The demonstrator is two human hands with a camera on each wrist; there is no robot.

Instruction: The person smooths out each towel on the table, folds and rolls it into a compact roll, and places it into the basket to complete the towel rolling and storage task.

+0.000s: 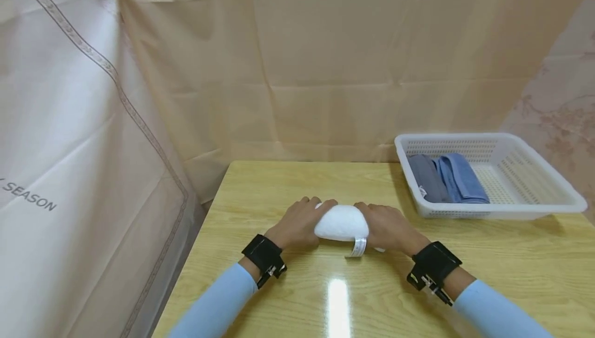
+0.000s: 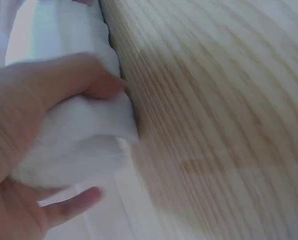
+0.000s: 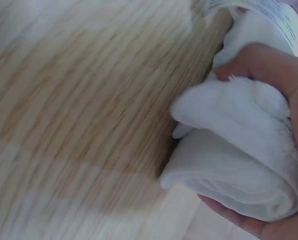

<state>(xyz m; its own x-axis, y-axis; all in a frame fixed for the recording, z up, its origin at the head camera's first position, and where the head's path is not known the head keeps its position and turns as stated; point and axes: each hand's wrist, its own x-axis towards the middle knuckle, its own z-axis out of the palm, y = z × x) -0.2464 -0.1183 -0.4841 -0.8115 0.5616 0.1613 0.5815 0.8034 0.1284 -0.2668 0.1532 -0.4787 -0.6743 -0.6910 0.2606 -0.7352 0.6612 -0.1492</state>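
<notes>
A rolled white towel [image 1: 341, 223] lies crosswise at the middle of the wooden table, with a small label [image 1: 359, 247] hanging from its near side. My left hand [image 1: 303, 223] grips its left end; in the left wrist view the thumb bends over the white roll [image 2: 83, 120] while another finger sticks out below it. Around the right end my right hand [image 1: 385, 226] is curled. The right wrist view shows that end of the towel [image 3: 234, 150] as wound layers, with a loose fold on the table side and the thumb pressed on top.
A white plastic basket [image 1: 539, 208] stands at the table's back right. In its left part lie a folded grey towel [image 1: 428, 179] and a folded blue towel [image 1: 461, 178]. Beige cloth [image 1: 325, 69] hangs behind the table [image 1: 260, 183], and pale cloth [image 1: 83, 172] at the left.
</notes>
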